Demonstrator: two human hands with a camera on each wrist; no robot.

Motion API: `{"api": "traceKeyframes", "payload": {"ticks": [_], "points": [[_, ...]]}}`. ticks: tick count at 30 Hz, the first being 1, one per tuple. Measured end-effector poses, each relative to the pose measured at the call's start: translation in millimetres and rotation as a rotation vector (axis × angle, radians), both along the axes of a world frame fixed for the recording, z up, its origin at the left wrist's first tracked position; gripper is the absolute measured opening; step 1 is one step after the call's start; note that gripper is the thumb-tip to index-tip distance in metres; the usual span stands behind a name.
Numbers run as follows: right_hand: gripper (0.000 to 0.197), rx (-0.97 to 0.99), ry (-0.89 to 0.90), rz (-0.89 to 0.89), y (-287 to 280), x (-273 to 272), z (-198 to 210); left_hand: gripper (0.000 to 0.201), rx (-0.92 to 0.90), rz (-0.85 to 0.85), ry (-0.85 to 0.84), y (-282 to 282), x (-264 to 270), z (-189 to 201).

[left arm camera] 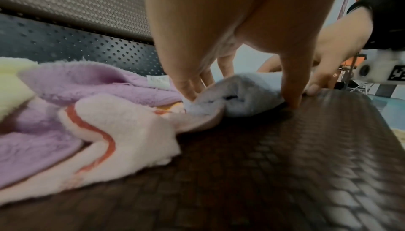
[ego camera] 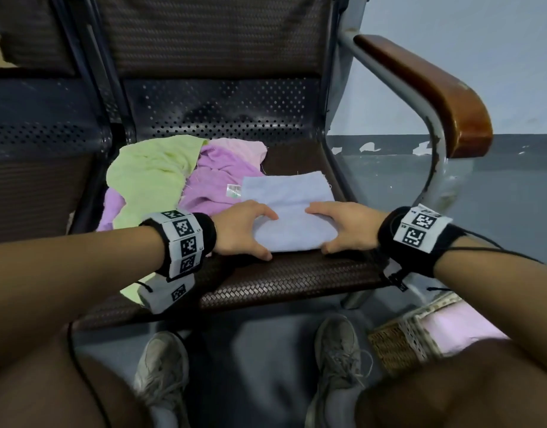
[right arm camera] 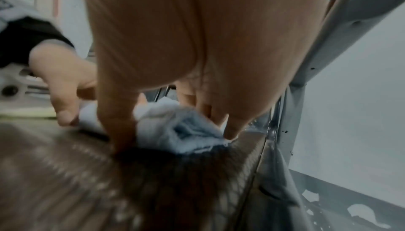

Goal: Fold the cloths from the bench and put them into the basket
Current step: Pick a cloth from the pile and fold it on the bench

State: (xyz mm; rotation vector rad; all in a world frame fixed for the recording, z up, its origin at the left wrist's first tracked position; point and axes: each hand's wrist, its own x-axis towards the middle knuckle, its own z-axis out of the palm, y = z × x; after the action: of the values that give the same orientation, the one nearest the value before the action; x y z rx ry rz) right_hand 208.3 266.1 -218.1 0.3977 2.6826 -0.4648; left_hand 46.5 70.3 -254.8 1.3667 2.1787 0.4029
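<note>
A light blue cloth [ego camera: 292,208] lies folded on the brown woven bench seat [ego camera: 297,279]. My left hand [ego camera: 260,234] grips its near left side, fingers on top and thumb at the near edge. At the near right side my right hand [ego camera: 331,230] grips it the same way. The left wrist view shows my left hand [left arm camera: 240,90] pinching the bunched fold of the blue cloth [left arm camera: 245,104]. In the right wrist view my right hand [right arm camera: 175,127] pinches the blue cloth [right arm camera: 188,136]. The wicker basket [ego camera: 398,344] stands on the floor at lower right.
A green cloth [ego camera: 149,177], a purple cloth [ego camera: 216,180] and a pink cloth [ego camera: 241,146] lie heaped on the seat's left. A pale cloth with an orange stripe [left arm camera: 122,136] lies under them. The wooden armrest [ego camera: 435,88] bounds the right. A pink cloth [ego camera: 451,329] lies in the basket.
</note>
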Motion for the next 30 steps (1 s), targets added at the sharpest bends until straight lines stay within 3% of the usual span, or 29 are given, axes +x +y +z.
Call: {"api": "traceKeyframes", "payload": {"ticks": [3, 5, 7, 10, 13, 16, 18, 20, 24, 27, 30], "points": [[0.046, 0.096, 0.133, 0.023, -3.6, -0.2, -0.8, 0.084, 0.052, 0.011, 0.01, -0.6, 3.4, -3.9], [0.024, 0.066, 0.23, -0.038, -4.6, 0.7, 4.4, 0.07, 0.1, 0.072, -0.003, -2.4, 1.9, -3.5], [0.015, 0.019, 0.296, -0.107, -1.7, 3.0, 9.8, 0.049, 0.135, 0.118, 0.021, -4.8, -0.6, 0.1], [0.014, -0.084, 0.375, -0.222, 4.2, 7.9, 12.8, 0.018, 0.195, 0.235, 0.013, -5.7, -3.9, 11.3], [0.019, -0.324, 0.416, -0.398, 9.3, 14.0, 14.7, 0.026, 0.296, 0.369, -0.227, -4.4, -7.0, 17.5], [0.04, -0.418, 0.282, -0.407, 8.3, 19.3, 13.7, 0.023, 0.328, 0.46, -0.365, -2.9, -11.1, 10.9], [0.041, -0.51, 0.223, -0.442, 6.2, 19.4, 7.9, 0.026, 0.307, 0.487, -0.34, -0.6, -13.0, 4.1], [0.032, -0.598, 0.272, -0.531, 6.4, 16.7, 4.3, 0.032, 0.239, 0.497, -0.225, 3.7, -15.1, -2.4], [0.028, -0.45, 0.287, -0.518, 11.6, 10.3, -3.3, 0.025, 0.2, 0.553, -0.006, 10.4, -14.9, -7.2], [0.034, -0.17, 0.274, -0.43, 14.0, 2.7, -11.3, 0.041, 0.367, 0.331, 0.091, 12.7, -6.5, -0.6], [0.038, -0.051, 0.337, -0.446, 14.6, -6.0, -12.9, 0.076, 0.231, 0.022, 0.054, 12.6, 6.1, 1.9]]}}
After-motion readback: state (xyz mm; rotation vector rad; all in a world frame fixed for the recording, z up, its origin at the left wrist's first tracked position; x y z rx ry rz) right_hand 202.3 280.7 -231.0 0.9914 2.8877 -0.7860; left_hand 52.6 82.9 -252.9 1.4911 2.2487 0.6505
